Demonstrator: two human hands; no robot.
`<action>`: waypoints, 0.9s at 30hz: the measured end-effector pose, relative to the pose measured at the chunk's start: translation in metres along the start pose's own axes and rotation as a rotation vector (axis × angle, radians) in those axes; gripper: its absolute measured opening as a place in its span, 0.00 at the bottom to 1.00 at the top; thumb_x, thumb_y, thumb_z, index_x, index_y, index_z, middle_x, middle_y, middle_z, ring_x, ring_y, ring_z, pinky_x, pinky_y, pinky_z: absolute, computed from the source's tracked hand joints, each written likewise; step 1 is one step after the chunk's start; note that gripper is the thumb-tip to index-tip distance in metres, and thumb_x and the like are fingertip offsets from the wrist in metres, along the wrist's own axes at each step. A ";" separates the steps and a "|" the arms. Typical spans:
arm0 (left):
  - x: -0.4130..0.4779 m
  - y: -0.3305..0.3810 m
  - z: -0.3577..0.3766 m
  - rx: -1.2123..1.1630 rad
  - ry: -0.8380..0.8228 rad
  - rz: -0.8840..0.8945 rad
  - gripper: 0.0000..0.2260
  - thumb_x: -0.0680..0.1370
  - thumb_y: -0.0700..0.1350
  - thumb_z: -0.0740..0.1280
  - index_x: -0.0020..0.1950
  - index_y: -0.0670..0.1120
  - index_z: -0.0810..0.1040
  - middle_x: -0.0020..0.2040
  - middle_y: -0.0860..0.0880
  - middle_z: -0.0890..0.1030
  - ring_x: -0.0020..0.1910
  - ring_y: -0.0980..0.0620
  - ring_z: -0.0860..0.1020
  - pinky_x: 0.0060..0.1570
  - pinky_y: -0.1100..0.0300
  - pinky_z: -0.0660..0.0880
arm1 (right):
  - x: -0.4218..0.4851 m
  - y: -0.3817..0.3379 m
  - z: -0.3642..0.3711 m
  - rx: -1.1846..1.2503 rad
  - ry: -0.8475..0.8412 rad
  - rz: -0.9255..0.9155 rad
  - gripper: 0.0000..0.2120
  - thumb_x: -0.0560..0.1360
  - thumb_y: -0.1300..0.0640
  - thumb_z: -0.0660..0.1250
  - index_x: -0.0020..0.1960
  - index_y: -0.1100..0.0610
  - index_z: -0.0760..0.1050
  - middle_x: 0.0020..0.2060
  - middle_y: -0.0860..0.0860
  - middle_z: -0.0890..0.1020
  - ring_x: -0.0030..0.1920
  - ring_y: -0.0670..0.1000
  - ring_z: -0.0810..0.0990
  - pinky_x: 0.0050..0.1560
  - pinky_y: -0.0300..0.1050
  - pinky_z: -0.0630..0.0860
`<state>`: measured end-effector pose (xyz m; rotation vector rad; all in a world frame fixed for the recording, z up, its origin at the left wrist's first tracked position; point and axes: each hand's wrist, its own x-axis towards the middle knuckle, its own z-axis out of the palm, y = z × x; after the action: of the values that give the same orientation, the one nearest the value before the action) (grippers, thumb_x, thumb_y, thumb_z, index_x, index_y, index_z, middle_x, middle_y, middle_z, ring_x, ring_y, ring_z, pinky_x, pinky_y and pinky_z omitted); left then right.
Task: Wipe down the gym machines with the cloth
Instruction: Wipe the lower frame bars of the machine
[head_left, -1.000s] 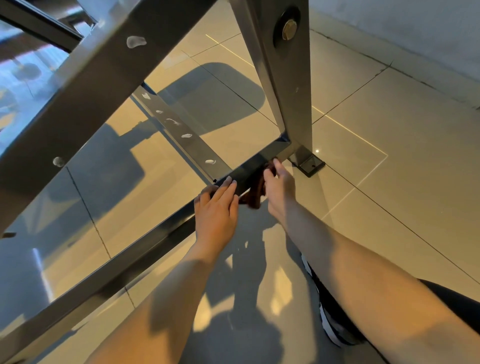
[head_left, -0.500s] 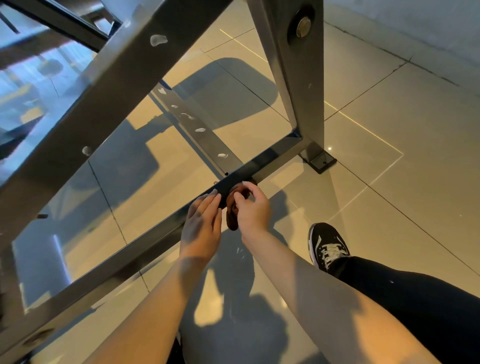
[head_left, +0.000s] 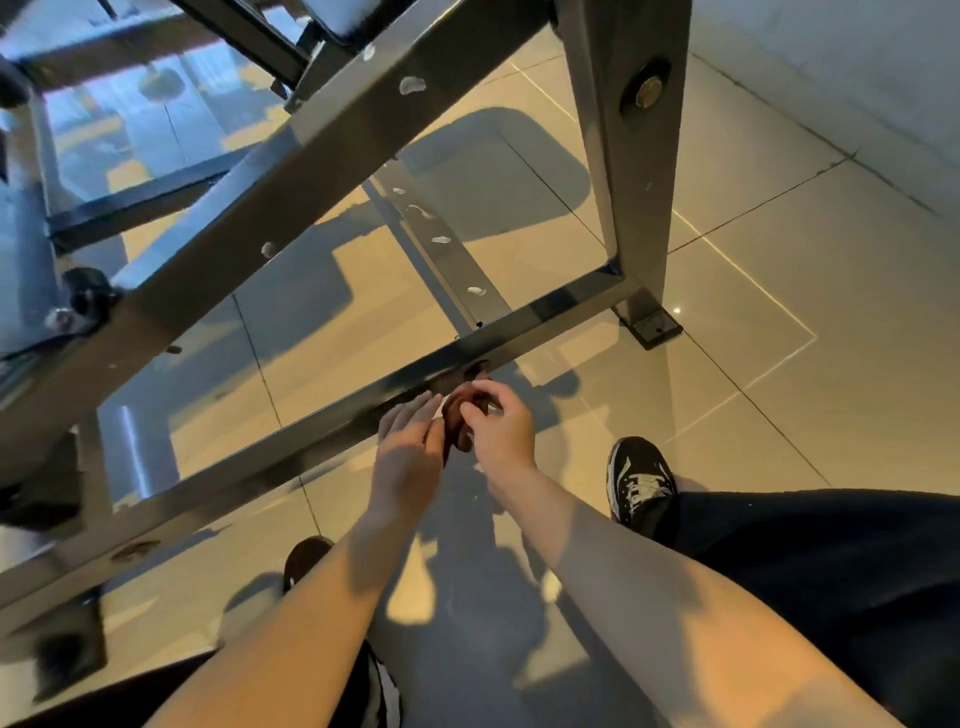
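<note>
While the right hand (head_left: 501, 431) pinches the cloth (head_left: 457, 423) at the bar (head_left: 291, 441), which runs lower-left to upper-right, the left hand (head_left: 408, 447) lies straight-fingered just beside it.

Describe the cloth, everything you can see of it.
The cloth is a small dark reddish-brown wad, soft fabric by its look, bunched rather than spread. Much of it is hidden between the hands. The right hand pinches it with curled fingers, holding it against the near side of the machine's low frame bar. The left hand, fingers straight, lies close beside it; contact cannot be told.
</note>
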<state>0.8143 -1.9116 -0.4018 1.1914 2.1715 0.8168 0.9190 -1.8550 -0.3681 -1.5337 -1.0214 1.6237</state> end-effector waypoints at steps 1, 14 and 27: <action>-0.008 0.003 0.000 -0.082 -0.027 -0.065 0.17 0.85 0.48 0.58 0.74 0.51 0.74 0.72 0.50 0.74 0.73 0.50 0.66 0.75 0.52 0.62 | -0.005 -0.002 0.000 -0.029 -0.019 0.004 0.13 0.79 0.63 0.68 0.56 0.46 0.80 0.53 0.44 0.79 0.56 0.48 0.77 0.55 0.42 0.81; -0.077 0.074 -0.041 -0.346 0.053 -0.175 0.09 0.79 0.46 0.62 0.47 0.42 0.78 0.40 0.48 0.77 0.39 0.51 0.75 0.39 0.59 0.71 | -0.080 -0.046 -0.029 -0.152 -0.104 -0.105 0.18 0.80 0.67 0.59 0.62 0.50 0.78 0.55 0.50 0.79 0.56 0.51 0.77 0.60 0.49 0.80; -0.076 0.162 -0.148 -0.405 0.287 -0.040 0.06 0.85 0.50 0.60 0.55 0.53 0.76 0.50 0.56 0.76 0.49 0.57 0.76 0.43 0.66 0.68 | -0.112 -0.151 -0.015 -0.314 -0.194 -0.582 0.14 0.81 0.62 0.62 0.57 0.45 0.78 0.57 0.49 0.79 0.57 0.47 0.78 0.61 0.49 0.79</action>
<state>0.8369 -1.9450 -0.1728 0.8653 2.0959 1.4017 0.9367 -1.8819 -0.1824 -1.1169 -1.7077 1.2486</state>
